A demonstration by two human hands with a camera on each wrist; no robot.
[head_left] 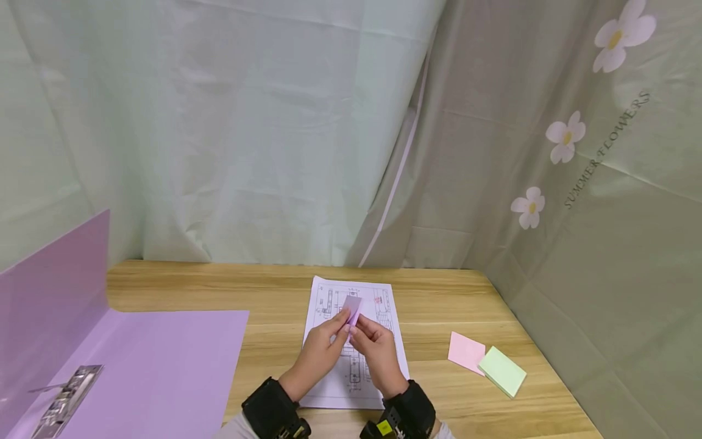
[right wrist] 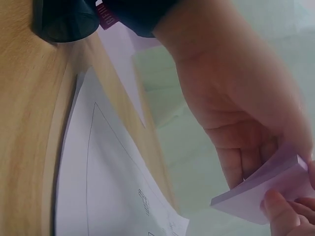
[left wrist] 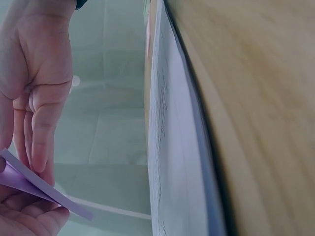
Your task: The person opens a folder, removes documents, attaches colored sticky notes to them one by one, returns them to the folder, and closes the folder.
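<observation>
Both hands hold a small purple pad of sticky notes [head_left: 353, 302] above printed line-drawing sheets [head_left: 336, 390]. My left hand [head_left: 320, 350] pinches the pad from the left, thumb at its near end. From the right, the thumb and fingertips of my right hand [head_left: 379, 353] pinch the lower right part. In the left wrist view, the purple pad [left wrist: 54, 194] spreads into a V between the hands, one side thin. The right wrist view shows the purple pad [right wrist: 248, 202] with its thick edge and the left hand [right wrist: 236, 93] behind it. Fingers hide part of the pad.
An open purple lever-arch folder [head_left: 175, 360] with a metal clip [head_left: 68, 399] lies at the left, its cover standing up. A pink sticky pad [head_left: 465, 350] and a green sticky pad [head_left: 503, 371] touch at the right. Curtains [head_left: 274, 134] enclose the wooden table [head_left: 439, 292].
</observation>
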